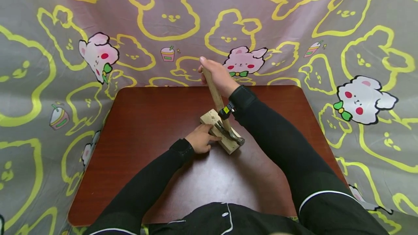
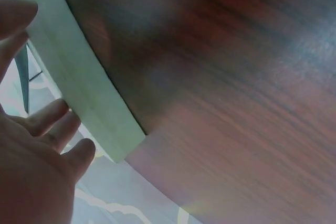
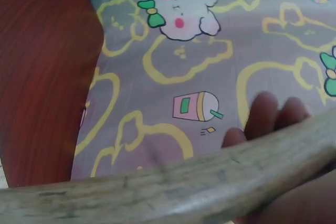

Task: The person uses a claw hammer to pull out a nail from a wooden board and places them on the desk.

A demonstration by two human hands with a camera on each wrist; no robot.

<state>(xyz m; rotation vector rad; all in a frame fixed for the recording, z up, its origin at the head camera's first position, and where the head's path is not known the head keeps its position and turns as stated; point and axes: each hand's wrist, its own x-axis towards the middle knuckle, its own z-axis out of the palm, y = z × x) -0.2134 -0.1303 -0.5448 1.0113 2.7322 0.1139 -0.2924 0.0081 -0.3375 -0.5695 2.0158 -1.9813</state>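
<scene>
A pale wooden block (image 1: 232, 148) lies at an angle on the table. On top of it rests a claw hammer's metal head (image 1: 228, 133), its claw toward the far left and its round face at the near right. My right hand (image 1: 218, 75) grips the wooden handle (image 1: 213, 91) near its upper end; the handle (image 3: 157, 192) also crosses the right wrist view. With bent fingers, my left hand (image 1: 200, 139) holds the block at its left side. In the left wrist view the fingertips touch the edge of the block (image 2: 79, 82). Whether a nail sits under the claw cannot be made out.
The reddish-brown table (image 1: 147, 119) has rounded corners and extends around the block. A grey cloth (image 1: 183, 17) with yellow outlines and cartoon animals hangs behind it and on both sides. My torso (image 1: 209, 220) is at the near edge.
</scene>
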